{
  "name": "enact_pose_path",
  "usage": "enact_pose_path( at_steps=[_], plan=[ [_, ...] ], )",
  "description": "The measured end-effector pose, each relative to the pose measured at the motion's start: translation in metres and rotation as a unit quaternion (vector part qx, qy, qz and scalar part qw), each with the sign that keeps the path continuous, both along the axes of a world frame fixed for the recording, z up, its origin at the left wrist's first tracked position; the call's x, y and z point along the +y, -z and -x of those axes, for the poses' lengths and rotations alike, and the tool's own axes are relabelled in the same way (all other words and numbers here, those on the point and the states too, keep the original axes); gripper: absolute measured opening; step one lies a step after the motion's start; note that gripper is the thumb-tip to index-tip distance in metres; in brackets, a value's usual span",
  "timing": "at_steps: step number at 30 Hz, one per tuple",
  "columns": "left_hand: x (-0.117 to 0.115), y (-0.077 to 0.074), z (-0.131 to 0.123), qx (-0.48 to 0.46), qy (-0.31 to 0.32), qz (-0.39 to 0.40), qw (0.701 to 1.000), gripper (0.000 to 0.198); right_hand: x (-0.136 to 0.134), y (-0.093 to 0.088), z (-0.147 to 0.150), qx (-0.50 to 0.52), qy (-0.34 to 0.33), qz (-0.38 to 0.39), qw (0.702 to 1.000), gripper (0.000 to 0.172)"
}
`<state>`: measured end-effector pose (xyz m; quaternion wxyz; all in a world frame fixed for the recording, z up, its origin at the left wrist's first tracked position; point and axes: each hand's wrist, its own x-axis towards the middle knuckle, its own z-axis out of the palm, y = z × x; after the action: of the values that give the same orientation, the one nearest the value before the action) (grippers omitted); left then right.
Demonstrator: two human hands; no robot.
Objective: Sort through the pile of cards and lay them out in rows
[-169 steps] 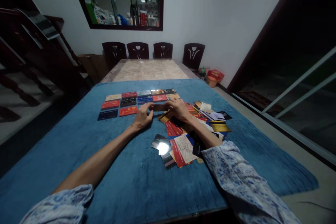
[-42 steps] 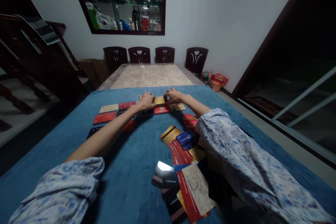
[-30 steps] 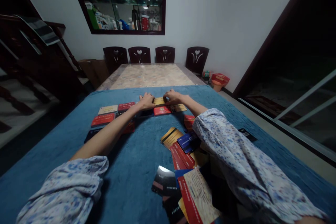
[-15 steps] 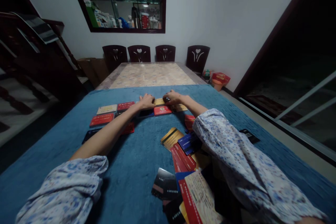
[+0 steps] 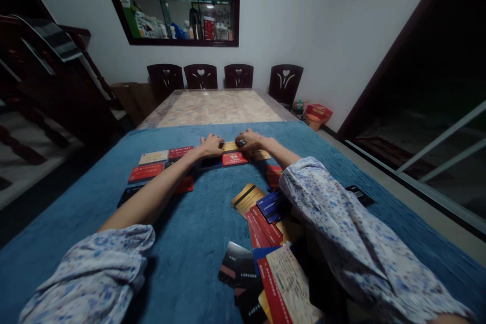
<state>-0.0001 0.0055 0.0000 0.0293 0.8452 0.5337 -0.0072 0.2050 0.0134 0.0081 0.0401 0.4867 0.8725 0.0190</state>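
At the far row of cards, a gold card lies between my two hands. My left hand is bent over its left end, with the thumb side against it. From the right, my right hand grips the other end with curled fingers; a dark patch shows under them. Just in front lies a red card. A dark blue card is partly under my left hand, and another gold card sits below my right wrist. My left forearm partly covers other laid-out cards, including a red card and a cream card.
A loose, overlapping heap of cards lies near me, with a blue card and a striped gold card; my right sleeve covers part of it. A black card lies near the right edge of the blue cloth. Chairs stand beyond the table.
The view has shifted very slightly. Both hands stay at the gold card, and the cards look unmoved.
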Motion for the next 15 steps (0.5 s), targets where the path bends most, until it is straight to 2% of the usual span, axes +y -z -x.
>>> enact_pose_path(
  at_steps=[4, 7, 15],
  plan=[
    [0.001, -0.001, 0.002, -0.019, -0.004, -0.021, 1.000, 0.056, -0.001, -0.002, -0.002, 0.011, 0.007, -0.002, 1.000, 0.053],
    [-0.001, -0.001, 0.004, -0.038, 0.012, -0.051, 0.998, 0.054, -0.003, -0.004, -0.003, 0.015, 0.004, -0.005, 1.000, 0.054],
    [-0.024, 0.005, 0.002, -0.097, 0.077, -0.137, 0.983, 0.038, -0.020, -0.010, -0.015, 0.049, -0.023, -0.029, 0.998, 0.037]
  ],
)
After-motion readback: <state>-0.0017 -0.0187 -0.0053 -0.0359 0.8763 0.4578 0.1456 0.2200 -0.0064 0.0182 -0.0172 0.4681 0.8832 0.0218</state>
